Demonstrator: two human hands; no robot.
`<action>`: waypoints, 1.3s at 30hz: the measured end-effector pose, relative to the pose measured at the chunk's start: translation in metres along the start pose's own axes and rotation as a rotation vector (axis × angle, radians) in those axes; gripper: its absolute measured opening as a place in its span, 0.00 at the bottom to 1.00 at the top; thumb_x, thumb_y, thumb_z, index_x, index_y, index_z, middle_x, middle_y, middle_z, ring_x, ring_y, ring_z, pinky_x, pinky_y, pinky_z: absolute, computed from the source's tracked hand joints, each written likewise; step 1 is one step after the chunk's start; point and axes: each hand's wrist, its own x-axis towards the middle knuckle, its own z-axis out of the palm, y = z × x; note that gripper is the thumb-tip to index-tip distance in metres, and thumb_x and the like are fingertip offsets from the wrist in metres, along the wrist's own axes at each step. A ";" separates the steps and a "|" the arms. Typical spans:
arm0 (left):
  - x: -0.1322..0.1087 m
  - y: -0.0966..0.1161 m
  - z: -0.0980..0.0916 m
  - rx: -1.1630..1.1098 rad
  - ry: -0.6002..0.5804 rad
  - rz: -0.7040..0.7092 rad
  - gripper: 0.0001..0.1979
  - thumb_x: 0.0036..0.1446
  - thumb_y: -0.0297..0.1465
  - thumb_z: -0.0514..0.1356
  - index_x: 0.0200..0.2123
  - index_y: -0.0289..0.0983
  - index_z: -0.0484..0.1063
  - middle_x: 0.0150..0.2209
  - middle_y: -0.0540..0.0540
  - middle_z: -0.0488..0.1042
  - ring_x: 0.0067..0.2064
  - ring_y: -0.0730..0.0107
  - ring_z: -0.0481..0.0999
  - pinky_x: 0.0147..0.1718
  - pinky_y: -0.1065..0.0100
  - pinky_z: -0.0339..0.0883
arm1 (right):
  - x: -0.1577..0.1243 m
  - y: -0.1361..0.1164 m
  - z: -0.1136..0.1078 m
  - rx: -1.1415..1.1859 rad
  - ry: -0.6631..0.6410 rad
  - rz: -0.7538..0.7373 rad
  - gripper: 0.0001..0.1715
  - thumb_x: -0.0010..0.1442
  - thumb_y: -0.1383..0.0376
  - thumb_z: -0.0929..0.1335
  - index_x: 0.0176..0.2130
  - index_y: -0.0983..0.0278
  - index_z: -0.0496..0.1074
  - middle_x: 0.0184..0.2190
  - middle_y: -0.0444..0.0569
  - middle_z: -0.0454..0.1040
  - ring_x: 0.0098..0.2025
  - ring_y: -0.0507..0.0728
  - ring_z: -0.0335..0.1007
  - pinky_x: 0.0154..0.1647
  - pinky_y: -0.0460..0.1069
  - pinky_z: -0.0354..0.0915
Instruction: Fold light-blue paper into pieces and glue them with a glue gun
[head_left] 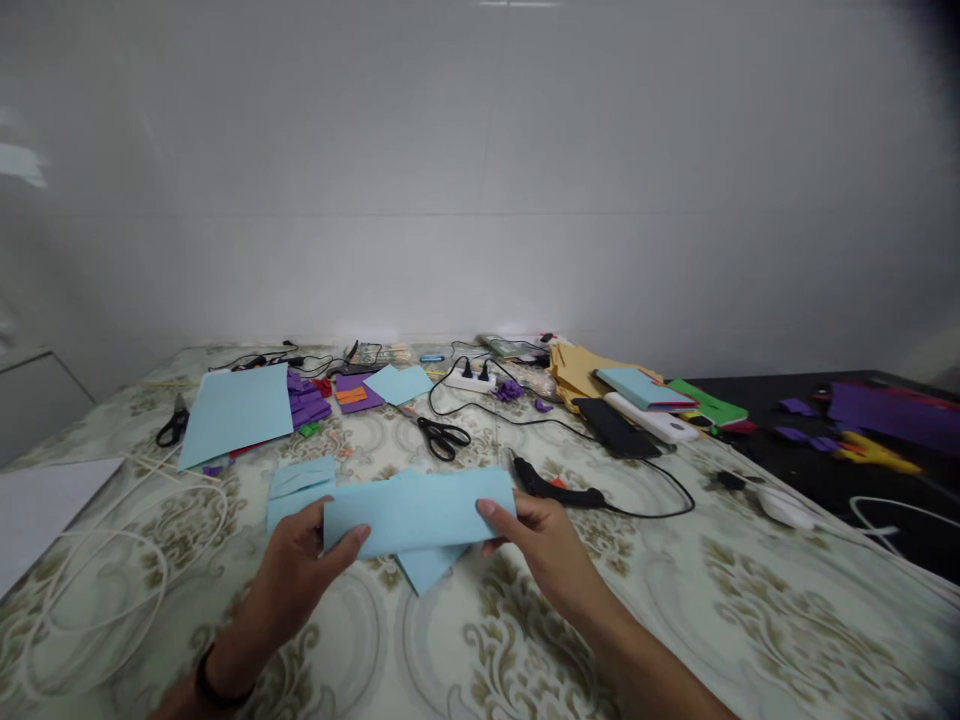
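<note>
A long light blue strip, paper or thin foam sheet point(420, 512), is stretched level between my two hands above the table. At its left end, my left hand point(306, 545) grips it with the thumb on the near face. My right hand point(525, 530) pinches the right end the same way, fingers behind. Under the strip lies another light blue piece point(429, 570), partly hidden. More light blue pieces point(289, 490) rest just beyond my left hand. Black-handled scissors point(444, 438) lie behind the strip, and a black glue gun point(559, 490) lies past my right hand.
A patterned cloth point(360, 640) covers the table. White cable point(161, 560) loops at left, near a large blue sheet point(240, 410) and other scissors point(174, 422). Beyond stands a white power strip point(470, 380). Yellow sheets point(589, 370), a black phone-like slab point(615, 428) and a green piece point(709, 402) lie right.
</note>
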 end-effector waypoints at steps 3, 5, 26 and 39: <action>0.001 0.002 0.002 -0.111 0.042 -0.024 0.17 0.53 0.39 0.70 0.44 0.40 0.74 0.28 0.54 0.69 0.26 0.73 0.66 0.24 0.73 0.63 | 0.000 -0.002 -0.001 -0.033 0.014 0.007 0.30 0.56 0.43 0.74 0.21 0.66 0.75 0.20 0.48 0.73 0.26 0.56 0.68 0.32 0.51 0.66; 0.003 0.005 0.001 -0.131 -0.038 -0.070 0.26 0.54 0.39 0.70 0.54 0.41 0.72 0.31 0.52 0.73 0.27 0.71 0.69 0.25 0.73 0.66 | 0.001 -0.004 -0.003 -0.040 0.025 0.014 0.29 0.56 0.44 0.74 0.23 0.66 0.75 0.20 0.47 0.72 0.25 0.55 0.68 0.31 0.50 0.66; -0.015 0.029 0.020 0.154 -0.736 -0.237 0.18 0.61 0.39 0.61 0.24 0.37 0.61 0.24 0.55 0.53 0.27 0.74 0.51 0.24 0.71 0.45 | -0.022 -0.009 0.023 0.123 -0.243 0.134 0.34 0.58 0.53 0.76 0.58 0.58 0.66 0.33 0.43 0.74 0.31 0.53 0.68 0.31 0.46 0.66; -0.023 0.031 0.025 -0.062 -0.701 -0.198 0.13 0.66 0.39 0.60 0.34 0.36 0.75 0.27 0.51 0.70 0.28 0.71 0.67 0.27 0.72 0.61 | -0.024 -0.004 0.025 0.111 -0.362 0.176 0.26 0.58 0.45 0.74 0.32 0.66 0.75 0.28 0.45 0.74 0.29 0.52 0.67 0.32 0.47 0.64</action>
